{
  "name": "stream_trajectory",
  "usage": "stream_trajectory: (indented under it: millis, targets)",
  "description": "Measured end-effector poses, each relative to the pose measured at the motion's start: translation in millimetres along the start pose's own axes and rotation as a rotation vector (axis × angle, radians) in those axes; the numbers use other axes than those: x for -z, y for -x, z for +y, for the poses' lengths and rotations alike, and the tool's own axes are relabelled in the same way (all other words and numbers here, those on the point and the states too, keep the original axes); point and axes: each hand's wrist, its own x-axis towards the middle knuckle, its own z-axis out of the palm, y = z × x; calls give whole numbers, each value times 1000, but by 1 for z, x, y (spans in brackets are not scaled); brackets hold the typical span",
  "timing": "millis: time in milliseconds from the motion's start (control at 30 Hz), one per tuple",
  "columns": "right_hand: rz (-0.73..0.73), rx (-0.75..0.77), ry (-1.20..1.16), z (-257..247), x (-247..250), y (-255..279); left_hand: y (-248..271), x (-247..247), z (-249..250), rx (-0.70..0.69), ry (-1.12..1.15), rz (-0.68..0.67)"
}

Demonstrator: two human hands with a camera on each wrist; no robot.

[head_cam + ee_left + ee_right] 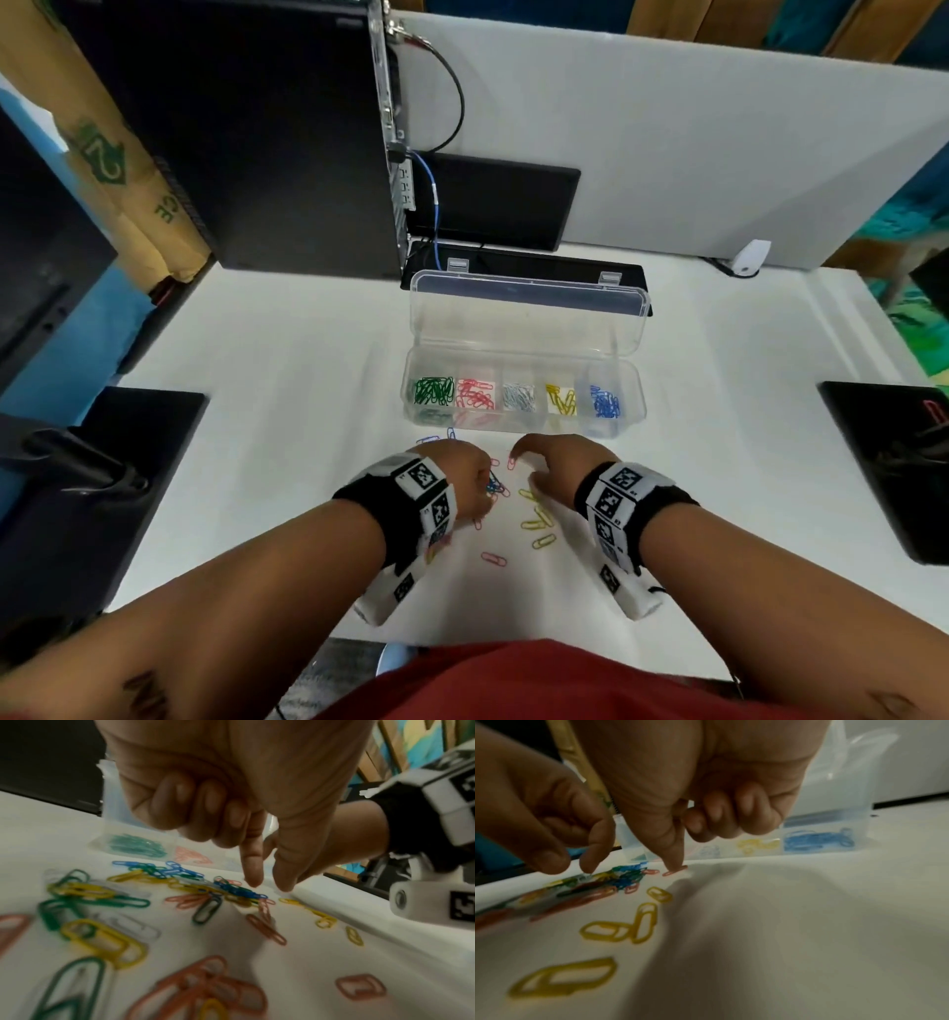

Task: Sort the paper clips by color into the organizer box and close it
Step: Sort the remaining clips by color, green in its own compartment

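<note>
The organizer box (524, 398) lies on the white worktop (287, 360) with its long axis running from 9 to 3 o'clock in the head view, its clear lid (529, 313) standing open along the far edge at 12 o'clock. Its five compartments hold, from 9 towards 3 o'clock, green, red, white, yellow and blue clips. The unsorted paper clips (180, 894) lie loose on the worktop at the box's 6 o'clock, pointing every which way.

The head view hides most of that pile beneath the left hand (459, 480); the left wrist view shows it as a mixed tangle of green, yellow, blue, red and white clips. There the left forefinger and thumb point down, apart, their tips just over a blue clip (240, 891), the other fingers (195, 801) curled into the palm (whether the tips touch the clip is unclear).

The right hand (557, 465) sits at 3 o'clock of the pile. In the right wrist view its forefinger presses a red clip (675, 871) lying flat, its other fingers (731, 815) curled in, holding nothing. Yellow clips (626, 925) lie beneath this wrist.
</note>
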Motion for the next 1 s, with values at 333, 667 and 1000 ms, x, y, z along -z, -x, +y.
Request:
stream_trajectory:
  millis: [333,667,1000]
  targets:
    - [-24,23,139,-2,-8,-14,-7,-14,11,-1,-103,14]
    - [-87,-49,-35,6,-5,-9,-12,-12,7,-23,-59,-29]
    - [-106,-72,-535,3,-2,-5,-5,-12,-7,-1,56,-32]
